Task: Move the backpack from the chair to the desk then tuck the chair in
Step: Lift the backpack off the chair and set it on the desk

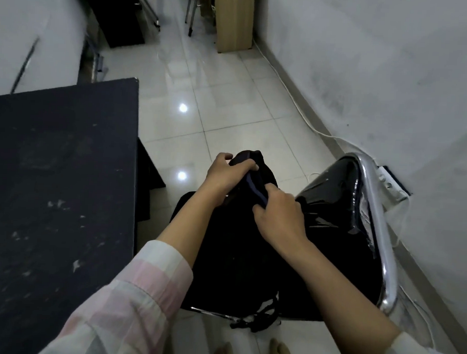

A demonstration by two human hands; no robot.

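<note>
Black fabric fills your grip: the backpack (240,246) sits upright on the chair (359,209), leaning toward its glossy backrest, with loose straps hanging over the seat's front edge. Your left hand (227,174) is closed around the top of the bag, fingers curled over the handle area, and your right hand (279,213) is clenched on the same top band just beside it, nearer the backrest. You are at the grasping step, so the lift has not yet happened, judging by the bag's base resting on the seat. The dark worktop (60,196) stands to your left, its right edge near the chair and its near surface bare apart from pale scuffs. Next you will likely need to raise the bag clear of the seat, swing it left over that right edge, and watch that the dangling straps do not snag the chrome frame.
</note>
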